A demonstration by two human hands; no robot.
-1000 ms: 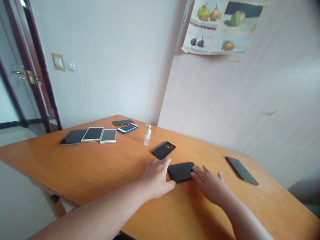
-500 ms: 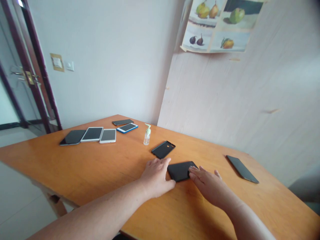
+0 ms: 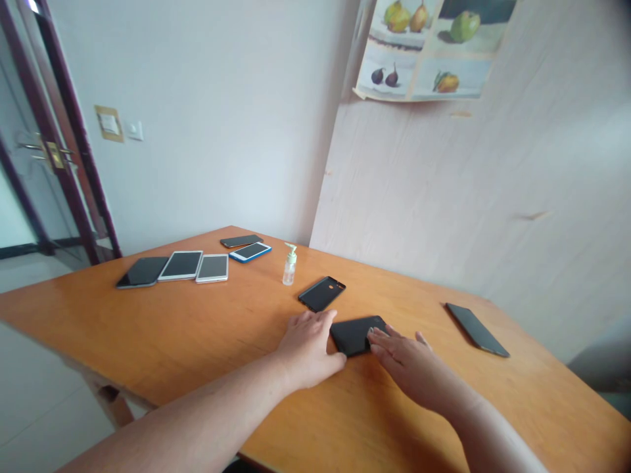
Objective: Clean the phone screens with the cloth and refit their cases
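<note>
Now I am sliding the fingertips of my right hand [image 3: 407, 368] farther in from the right end of the glossy black rectangular phone [image 3: 351, 338], so they are covering more of its upper face than a second ago. To me that looks like a light rub or stroke across the surface. The fingers are lying extended and unclenched, grasping nothing. My left hand [image 3: 308, 348] is staying put, thumb and forefinger spreading around the phone's left end and seemingly steadying it; whether I am really gripping it, I cannot tell. The phone is lying flat on the orange-brown wooden table [image 3: 221, 335], between my hands, just nearer me than an open black phone case [image 3: 320, 295]. I am making out no brand or writing on the phone, nor any label on the clear pump bottle with the pale green top [image 3: 289, 269].
</note>
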